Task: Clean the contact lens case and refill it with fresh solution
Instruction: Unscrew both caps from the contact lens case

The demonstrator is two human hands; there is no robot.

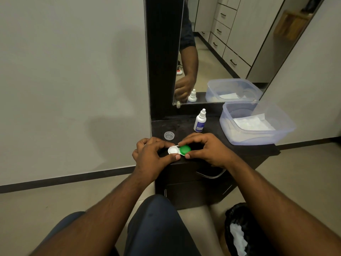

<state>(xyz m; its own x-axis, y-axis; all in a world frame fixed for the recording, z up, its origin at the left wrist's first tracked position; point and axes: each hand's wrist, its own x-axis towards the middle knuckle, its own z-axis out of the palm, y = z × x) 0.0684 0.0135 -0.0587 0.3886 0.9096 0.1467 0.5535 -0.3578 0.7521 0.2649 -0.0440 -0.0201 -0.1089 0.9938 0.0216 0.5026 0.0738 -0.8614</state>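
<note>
A white contact lens case (pixel 173 150) is held over the front edge of a dark dresser top (pixel 217 143). My left hand (pixel 151 154) pinches its left, white side between thumb and fingers. My right hand (pixel 208 150) grips the green cap (pixel 185 149) on its right side with fingertips and thumb. A white solution bottle (pixel 199 120) with a blue label stands upright behind my hands, its nozzle uncovered. A small clear cap (pixel 169 135) lies on the dresser to the bottle's left.
A clear plastic tub (pixel 258 137) holding white tissue sits at the right of the dresser. A mirror (pixel 221 43) stands behind. A black-lined bin (pixel 239 230) with white tissue is on the floor at lower right. My knees are below.
</note>
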